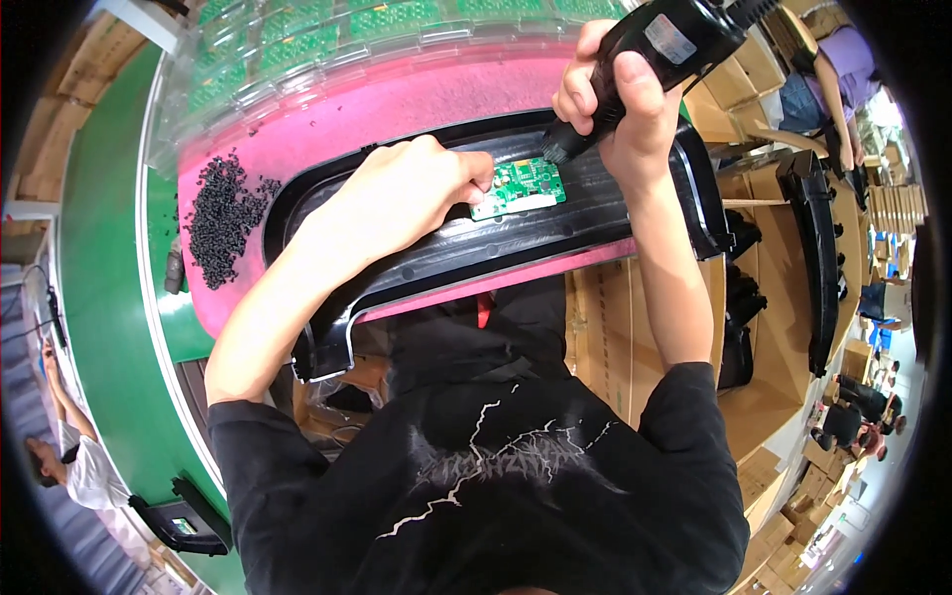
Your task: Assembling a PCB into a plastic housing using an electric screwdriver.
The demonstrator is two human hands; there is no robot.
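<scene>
Long glossy black moulded plastic housing [595, 213]: lying across the pink mat [397, 104] on the counter, its near edge overhanging toward the person in the black printed shirt.

Small green rectangular circuit board [519, 187]: sitting flat in the housing's shallow channel, near its middle, component side up.

Left hand [407, 188]: resting on the housing just left of the board, fingers curled downward, the fingertips [479, 178] pressing on the board's left edge and pinning it in place. The grip is pressed together rather than spread.

Right hand [615, 94]: wrapping closed around a black handheld electric screwdriver [650, 55], thumb lying along its body. The tool is tilting down and to the left, its dark ribbed nose [563, 145] meeting the upper right corner of the board.

Heap of small black screws [220, 213]: spreading loose on the left part of the pink mat, well apart from the board.

Clear plastic blister trays holding green circuit boards [327, 45]: standing in rows beyond the mat, at the far side.

Green conveyor belt [109, 258]: running along the left of the counter.

Brown cardboard boxes [764, 327]: standing to the right, with another black housing [815, 258] propped upright among them.

Other people are sitting at the lower left, upper right and lower right edges.
</scene>
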